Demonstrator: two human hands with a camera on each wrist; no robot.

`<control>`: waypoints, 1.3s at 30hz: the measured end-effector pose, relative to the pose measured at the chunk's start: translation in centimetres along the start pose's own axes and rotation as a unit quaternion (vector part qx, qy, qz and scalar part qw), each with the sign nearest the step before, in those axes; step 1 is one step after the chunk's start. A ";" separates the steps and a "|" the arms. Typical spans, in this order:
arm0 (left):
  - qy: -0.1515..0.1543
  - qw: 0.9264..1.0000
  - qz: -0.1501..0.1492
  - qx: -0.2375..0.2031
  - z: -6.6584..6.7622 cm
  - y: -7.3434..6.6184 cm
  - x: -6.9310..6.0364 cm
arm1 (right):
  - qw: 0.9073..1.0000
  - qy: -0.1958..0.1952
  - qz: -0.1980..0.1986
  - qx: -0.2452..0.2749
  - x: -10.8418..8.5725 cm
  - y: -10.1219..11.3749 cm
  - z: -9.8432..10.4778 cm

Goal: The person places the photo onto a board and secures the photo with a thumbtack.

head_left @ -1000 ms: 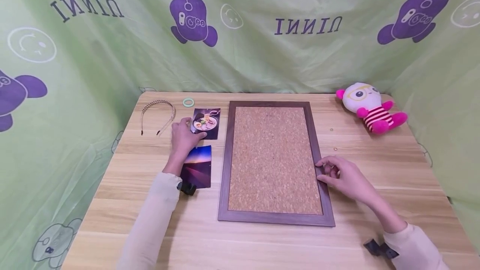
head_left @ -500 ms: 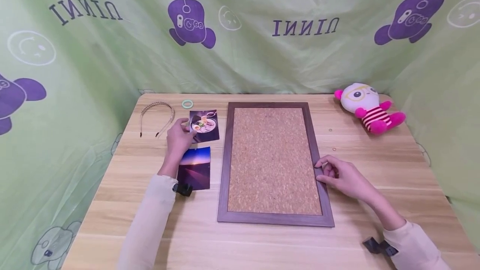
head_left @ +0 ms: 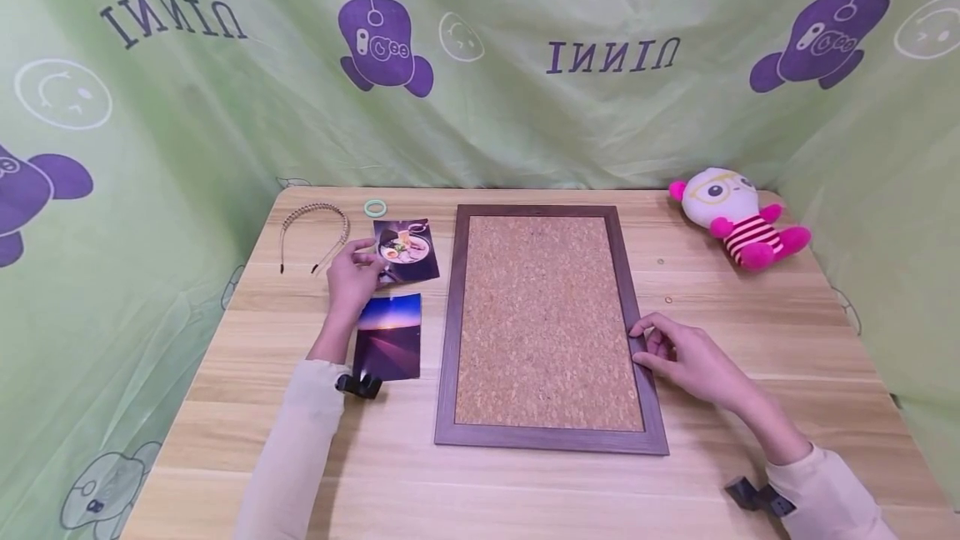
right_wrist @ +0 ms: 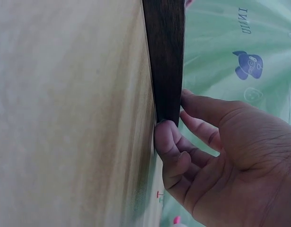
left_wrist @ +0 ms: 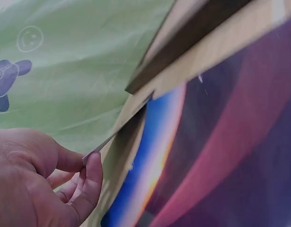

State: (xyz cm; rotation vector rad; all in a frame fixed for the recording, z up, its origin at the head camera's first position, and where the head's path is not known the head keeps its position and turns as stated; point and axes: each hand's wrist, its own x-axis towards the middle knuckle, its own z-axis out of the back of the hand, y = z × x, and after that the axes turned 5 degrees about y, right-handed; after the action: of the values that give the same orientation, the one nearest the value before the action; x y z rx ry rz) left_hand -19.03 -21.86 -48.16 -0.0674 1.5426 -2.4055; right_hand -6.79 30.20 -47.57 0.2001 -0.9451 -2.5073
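- Pinched by its left edge between thumb and fingers of the left hand (head_left: pixel 352 277): a food photo (head_left: pixel 408 252), tilted, just left of the corkboard's far left corner; edge-on in the left wrist view.
- Gripped at its right rim by curled fingers of the right hand (head_left: pixel 690 361): the dark-framed corkboard (head_left: pixel 551 319), flat mid-bench, far side close to the far edge of the bench (head_left: pixel 495 490).
- Just below the food photo, toward the near edge: a sunset photo (head_left: pixel 392 336), apart from the corkboard.
- Toward the far left corner of the bench: a beaded headband (head_left: pixel 316 208), then a pale green ring (head_left: pixel 375 215) near the far edge.
- Between corkboard and right edge: two tiny ring-like objects (head_left: pixel 669 300).
- At the far right corner: a panda plush (head_left: pixel 742 227), pink and striped.
- Beyond the bench: a green curtain (head_left: pixel 495 140) with purple figures, winking faces and repeated purple lettering (head_left: pixel 613 54), I-N-N-I-U left to right, seemingly reversed UINNI.
- Low in the right wrist view: red and green marks (right_wrist: pixel 159 195), too small to read.
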 end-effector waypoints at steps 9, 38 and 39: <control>0.010 0.995 0.000 -0.100 -0.4 -1.9 -0.7 | 1.000 -0.002 0.000 -0.007 -0.1 0.0 0.0; 0.157 0.975 -0.013 -0.155 -11.4 -6.4 -5.7 | 1.000 -0.005 0.003 -0.010 -0.1 0.2 -0.1; 0.159 0.975 -0.014 -0.155 -11.7 -6.4 -5.7 | 1.000 -0.005 0.002 -0.010 -0.1 0.2 -0.1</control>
State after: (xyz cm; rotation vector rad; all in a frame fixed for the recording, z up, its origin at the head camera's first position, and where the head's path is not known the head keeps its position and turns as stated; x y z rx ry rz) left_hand -17.14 -7.51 -46.82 0.2476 2.0623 -2.2560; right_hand -6.63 30.05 -47.53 0.1799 -0.9236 -2.5144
